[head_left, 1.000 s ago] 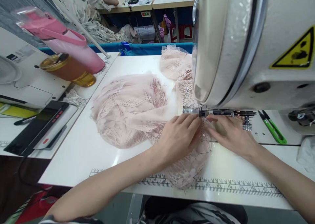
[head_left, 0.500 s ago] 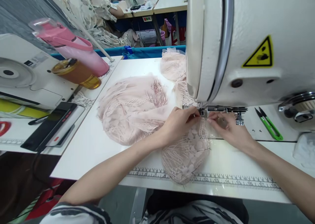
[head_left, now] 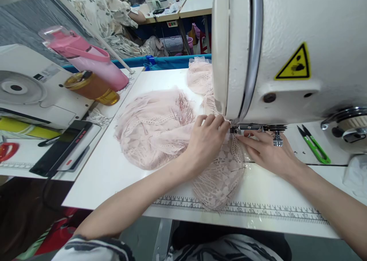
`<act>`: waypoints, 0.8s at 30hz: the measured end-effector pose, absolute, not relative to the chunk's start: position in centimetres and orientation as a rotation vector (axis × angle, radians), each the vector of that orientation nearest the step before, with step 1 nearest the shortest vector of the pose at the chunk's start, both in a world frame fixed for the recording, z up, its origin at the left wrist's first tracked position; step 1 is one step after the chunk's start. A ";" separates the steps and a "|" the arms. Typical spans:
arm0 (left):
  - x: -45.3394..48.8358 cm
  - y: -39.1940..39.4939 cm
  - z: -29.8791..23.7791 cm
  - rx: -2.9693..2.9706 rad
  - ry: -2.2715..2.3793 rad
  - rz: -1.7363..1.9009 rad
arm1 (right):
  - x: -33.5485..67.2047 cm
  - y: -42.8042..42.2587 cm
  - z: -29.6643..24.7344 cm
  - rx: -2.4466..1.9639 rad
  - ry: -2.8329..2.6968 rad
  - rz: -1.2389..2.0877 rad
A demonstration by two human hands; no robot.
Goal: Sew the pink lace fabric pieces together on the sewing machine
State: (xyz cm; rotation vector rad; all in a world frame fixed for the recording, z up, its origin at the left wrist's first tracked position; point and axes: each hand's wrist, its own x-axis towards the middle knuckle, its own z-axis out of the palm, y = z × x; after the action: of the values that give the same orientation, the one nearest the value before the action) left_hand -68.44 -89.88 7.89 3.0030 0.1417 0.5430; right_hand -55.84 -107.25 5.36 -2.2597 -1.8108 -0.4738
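Pale pink lace fabric [head_left: 219, 176] runs under the presser foot [head_left: 235, 130] of a white sewing machine [head_left: 286, 35], its near end hanging toward the table's front edge. My left hand [head_left: 208, 140] lies on the lace just left of the foot, fingers bent and closed on it, their tips partly hidden by the machine head. On the other side, my right hand [head_left: 266, 150] pinches the scalloped lace edge close to the foot, thumb and fingertips together. More of the pink lace [head_left: 151, 131] lies bunched to the left, with loose threads on it.
Green thread snips [head_left: 314, 144] lie right of the machine base. A printed ruler [head_left: 258, 211] lines the table's front edge. Leftward stand a pink bottle [head_left: 91, 62], an amber cup [head_left: 91, 88] and a black box-like device [head_left: 61, 148]. Another person [head_left: 106, 20] sits beyond the table.
My left hand has shifted slightly left, and its fingers are now raised and bent at the knuckles. The right hand has flattened somewhat beside the foot. The view has shifted slightly.
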 end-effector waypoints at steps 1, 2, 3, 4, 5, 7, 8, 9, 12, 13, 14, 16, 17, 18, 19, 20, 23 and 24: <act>-69.0 -90.4 7.9 3.043 0.081 0.568 | -55.7 -107.2 5.3 -2.258 -1.808 -0.467; -69.5 -91.0 7.8 3.064 0.011 0.559 | -55.7 -107.2 5.3 -2.256 -1.808 -0.468; -70.0 -91.5 7.6 3.071 -0.053 0.526 | -55.6 -107.2 5.2 -2.252 -1.812 -0.478; -70.3 -91.9 7.3 3.072 -0.103 0.484 | -55.6 -107.2 5.2 -2.251 -1.814 -0.499; -70.6 -92.2 7.0 3.074 -0.135 0.447 | -55.6 -107.2 5.2 -2.249 -1.818 -0.528; -70.9 -92.5 6.3 3.078 -0.163 0.414 | -55.6 -107.1 5.2 -2.250 -1.816 -0.577; -70.9 -92.4 6.0 3.078 -0.161 0.407 | -55.6 -107.1 5.3 -2.255 -1.810 -0.583; -70.8 -92.2 5.8 3.076 -0.159 0.404 | -55.7 -107.1 5.3 -2.261 -1.799 -0.575; -70.5 -91.7 5.6 3.056 -0.144 0.404 | -55.7 -106.9 5.3 -2.253 -1.774 -0.516; -70.4 -91.5 5.7 3.046 -0.144 0.405 | -55.7 -106.8 5.3 -2.254 -1.754 -0.486; -70.3 -91.4 5.7 3.035 -0.142 0.411 | -55.7 -106.7 5.3 -2.257 -1.729 -0.456; -70.2 -91.2 5.8 3.013 -0.132 0.422 | -55.7 -106.6 5.3 -2.270 -1.685 -0.399; -70.1 -91.2 5.9 3.006 -0.126 0.428 | -55.7 -106.5 5.3 -2.275 -1.678 -0.376; -70.0 -91.2 5.9 3.000 -0.120 0.435 | -55.7 -106.5 5.3 -2.272 -1.683 -0.367; -70.0 -91.2 5.9 2.995 -0.118 0.443 | -55.6 -106.5 5.2 -2.270 -1.691 -0.363; -70.0 -91.1 5.9 2.993 -0.121 0.451 | -55.6 -106.5 5.1 -2.271 -1.694 -0.360; -70.0 -91.2 5.8 2.999 -0.131 0.480 | -55.4 -106.6 4.7 -2.264 -1.673 -0.352; -70.0 -91.2 5.8 3.006 -0.129 0.487 | -55.3 -106.7 4.6 -2.249 -1.668 -0.352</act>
State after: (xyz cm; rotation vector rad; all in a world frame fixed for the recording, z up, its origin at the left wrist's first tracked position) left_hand -69.98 -91.18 5.77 3.0063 -0.1293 0.4871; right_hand -55.34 -106.66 4.64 -2.2494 -1.6678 -0.3516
